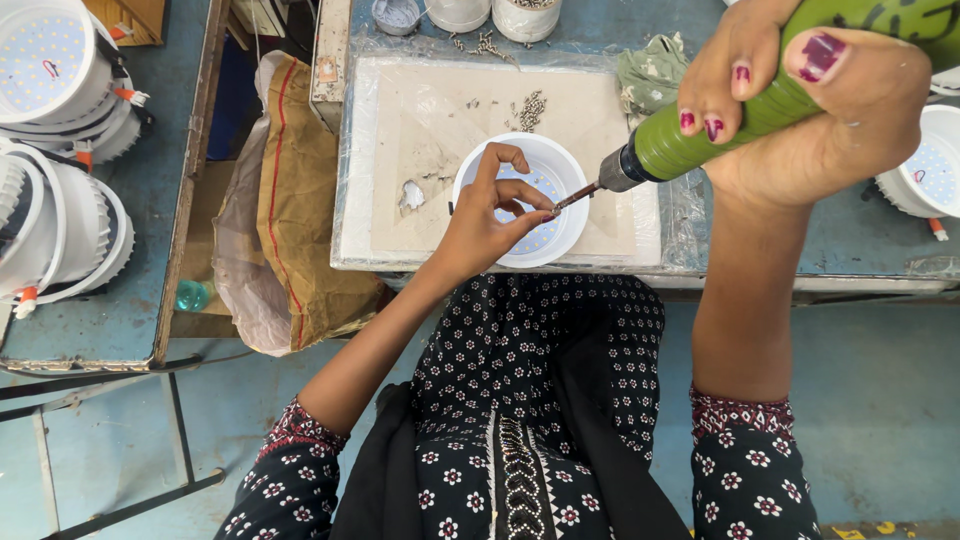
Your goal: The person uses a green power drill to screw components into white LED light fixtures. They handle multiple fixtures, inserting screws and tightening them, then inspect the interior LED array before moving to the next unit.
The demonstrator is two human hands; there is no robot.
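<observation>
My right hand (800, 110) grips a green electric screwdriver (740, 115), its bit tip slanting down to the left. My left hand (490, 215) hovers over a round white lamp housing (565, 175) and pinches something small at the bit tip, too small to identify. The housing lies face up on a plastic-covered beige board (400, 140), showing a disc of small light dots inside. A little heap of screws (530, 108) lies on the board just behind the housing.
Stacks of white lamp housings (55, 130) fill the blue table at left; another housing (925, 165) sits at right. A brown sack (290, 210) hangs in the gap between tables. White cups (525, 15) and a green rag (650, 70) lie at the back.
</observation>
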